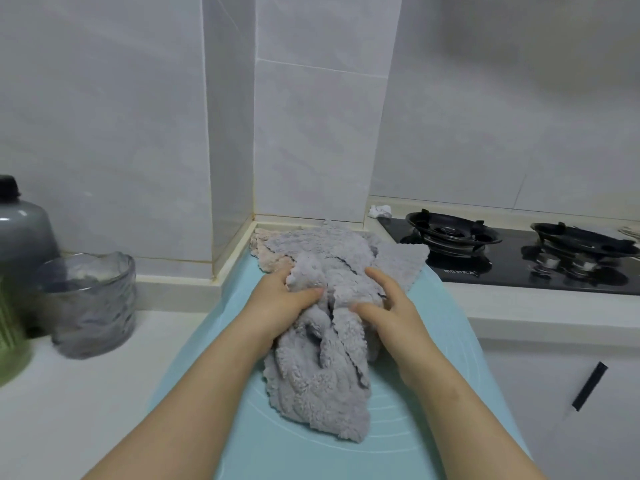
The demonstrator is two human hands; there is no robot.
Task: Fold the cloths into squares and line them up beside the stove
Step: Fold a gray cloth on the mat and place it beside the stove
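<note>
Both forearms were stretched forward over a pale teal mat (329, 459) laid on the table (86, 393), palms turned down and inward toward each other. The left hand (282, 301) was curled into a bunched fold of a fluffy grey cloth (322, 386), with the thumb laid across the top of the fold and the fingertips buried in the pile. The right hand (393, 308) was closed on the opposite side of the same bunch, with the thumb pressed in from the near side and the fingers curved over the top. The grey cloth was gathered between the two hands; its loose, crumpled end was spread on the mat between the wrists and forearms.

Just beyond the left hand's fingertips a pinkish cloth (273, 254) was seen, partly covered by grey cloth. Beyond the right hand, a second grey cloth (401, 268) lay flat, reaching toward the edge of the black stove (519, 271), which stood to the right of the right hand. Well to the left of the left hand, a glass bowl (93, 303) and a dark jar (20, 230) were set on the table.
</note>
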